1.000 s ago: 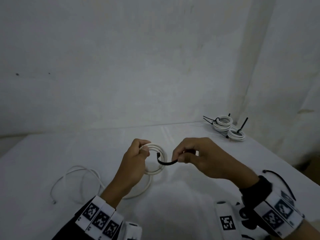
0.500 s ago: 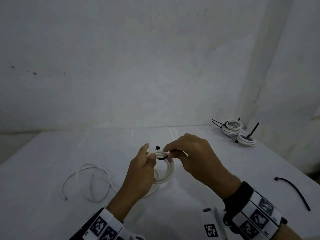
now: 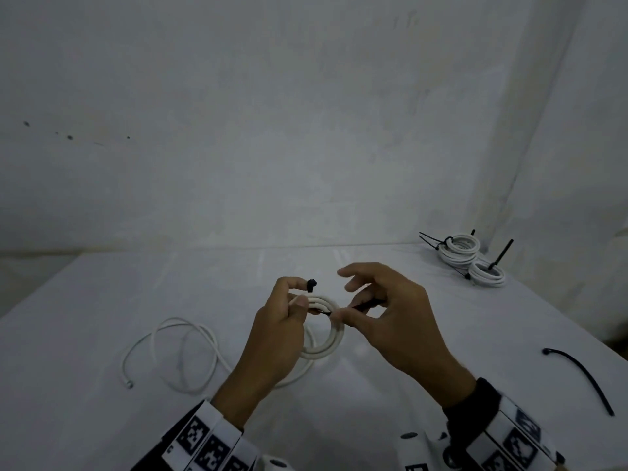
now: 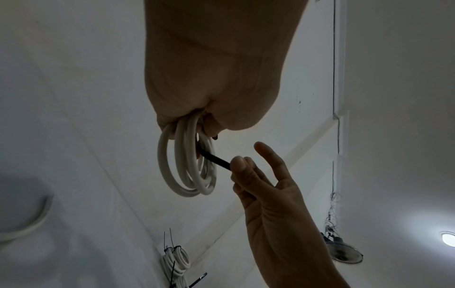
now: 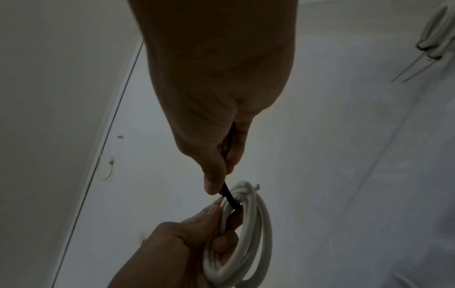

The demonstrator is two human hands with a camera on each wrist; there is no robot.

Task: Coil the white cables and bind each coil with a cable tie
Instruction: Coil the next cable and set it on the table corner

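Note:
My left hand (image 3: 289, 314) grips a white cable coil (image 3: 331, 338) above the table; the same coil (image 4: 189, 167) hangs from its fingers in the left wrist view. A black cable tie (image 4: 214, 158) passes through the coil. Its head (image 3: 311, 284) sticks up by my left fingertips. My right hand (image 3: 353, 312) pinches the tie's tail between thumb and a finger, the other fingers spread. In the right wrist view the tie (image 5: 229, 196) runs from my right thumb into the coil (image 5: 251, 224).
A loose white cable (image 3: 176, 351) trails on the white table (image 3: 102, 419) at the left. Two tied coils (image 3: 470, 258) lie at the back right corner near the wall. A spare black cable tie (image 3: 584, 377) lies at the right edge.
The tie's tail has gone through the coil, and my right hand has drawn back to the right with it. Its other fingers have spread, and the tie's head now stands above the coil.

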